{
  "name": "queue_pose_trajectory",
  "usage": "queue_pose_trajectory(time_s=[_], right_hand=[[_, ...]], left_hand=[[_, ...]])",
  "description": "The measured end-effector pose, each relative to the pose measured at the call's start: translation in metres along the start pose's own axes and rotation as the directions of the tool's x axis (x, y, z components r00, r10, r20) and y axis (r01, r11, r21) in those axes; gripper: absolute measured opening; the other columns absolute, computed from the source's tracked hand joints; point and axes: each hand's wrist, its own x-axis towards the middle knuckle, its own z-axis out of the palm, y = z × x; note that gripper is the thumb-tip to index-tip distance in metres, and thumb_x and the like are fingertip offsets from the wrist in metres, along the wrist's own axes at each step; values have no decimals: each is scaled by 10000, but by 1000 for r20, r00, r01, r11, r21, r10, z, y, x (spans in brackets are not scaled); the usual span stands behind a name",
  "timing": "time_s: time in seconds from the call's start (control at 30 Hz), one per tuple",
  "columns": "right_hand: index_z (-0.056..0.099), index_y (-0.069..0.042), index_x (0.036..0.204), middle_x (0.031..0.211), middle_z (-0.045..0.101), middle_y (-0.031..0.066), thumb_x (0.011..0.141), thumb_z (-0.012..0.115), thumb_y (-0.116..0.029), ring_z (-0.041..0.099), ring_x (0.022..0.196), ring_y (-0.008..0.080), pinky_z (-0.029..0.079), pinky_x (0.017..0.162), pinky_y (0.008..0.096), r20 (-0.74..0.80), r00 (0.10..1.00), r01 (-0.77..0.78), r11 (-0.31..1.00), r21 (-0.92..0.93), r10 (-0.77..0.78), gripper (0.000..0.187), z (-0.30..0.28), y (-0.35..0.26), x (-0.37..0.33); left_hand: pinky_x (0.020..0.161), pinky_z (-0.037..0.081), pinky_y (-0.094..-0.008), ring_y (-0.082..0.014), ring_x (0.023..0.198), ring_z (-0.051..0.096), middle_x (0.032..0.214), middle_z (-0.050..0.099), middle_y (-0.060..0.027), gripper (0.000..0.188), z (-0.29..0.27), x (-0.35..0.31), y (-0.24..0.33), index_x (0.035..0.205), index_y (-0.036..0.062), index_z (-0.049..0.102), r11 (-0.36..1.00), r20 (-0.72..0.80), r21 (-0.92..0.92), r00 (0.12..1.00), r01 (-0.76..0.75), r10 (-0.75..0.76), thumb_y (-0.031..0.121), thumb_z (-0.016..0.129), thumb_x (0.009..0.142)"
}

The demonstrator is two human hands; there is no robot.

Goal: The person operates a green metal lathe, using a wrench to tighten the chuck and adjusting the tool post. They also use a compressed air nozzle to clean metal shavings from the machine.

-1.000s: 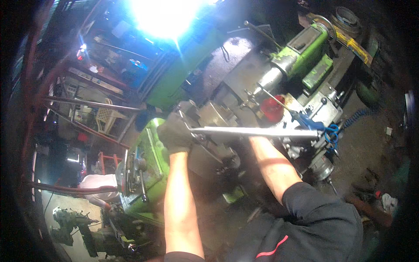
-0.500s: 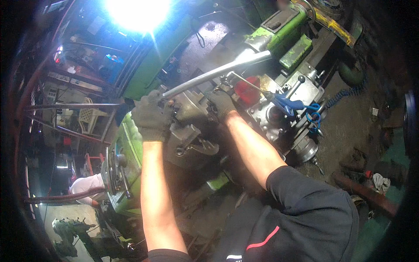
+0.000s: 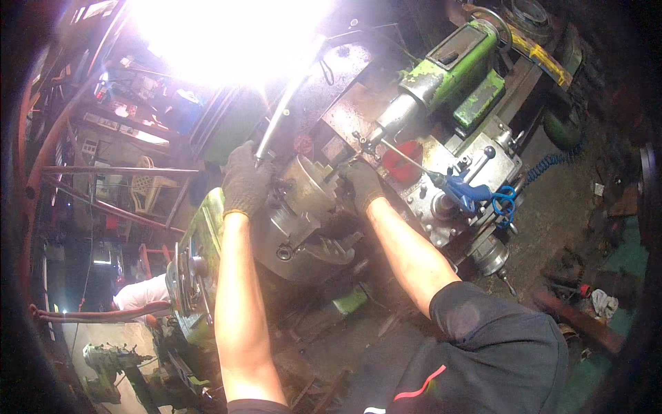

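My left hand [image 3: 247, 183], in a dark knitted glove, is closed around the lower end of a long shiny metal bar [image 3: 285, 107] at the edge of a lathe chuck [image 3: 300, 259]. The bar slants up and away, its far end near the glare. A thick round metal workpiece [image 3: 308, 186] sits at the chuck's jaws. My gloved right hand [image 3: 361, 186] has its fingers curled at the workpiece's right end, partly hiding it. The fingertips of both hands are mostly hidden.
The green tailstock [image 3: 455, 69] stands at the upper right. Beside a red object [image 3: 401, 163], a blue air gun [image 3: 465, 190] with a coiled hose lies on the carriage [image 3: 441, 228]. Glare whitens the upper left. Another person's pale clothing [image 3: 143, 293] shows at the far left.
The bar has swung leftward, from pointing right over the workpiece to pointing up and away. The chuck looks turned. Both hands remain near the same spots, and the view has shifted slightly.
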Motion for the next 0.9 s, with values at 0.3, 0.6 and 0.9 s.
queue_pose_trajectory(time_s=[0.3,0.6,0.9], right_hand=[[649,-117,958,782,629,51,1012,783,-211,629,641,205,544,573,413,7,999,44,996,-76,-44,172,-13,4,10],[668,-125,883,784,607,30,974,825,-241,610,684,176,510,578,409,-102,988,98,987,-128,-112,215,-1,15,13],[723,-142,994,864,647,19,966,825,-303,624,725,174,496,622,384,120,928,366,809,-460,-352,193,-30,17,39]], left_hand=[[995,661,-418,-297,1269,695,1464,613,-158,1052,-23,-4,17,1739,102,373,434,480,-803,875,409,65,-52,748,768],[738,698,-367,-291,846,765,1375,638,-206,1002,1,-21,28,1727,88,369,389,273,-850,928,357,-255,-95,640,780],[1298,389,-488,-415,1572,458,1680,431,-258,846,24,-27,94,1683,78,407,919,-560,-364,752,154,-348,4,649,876]])
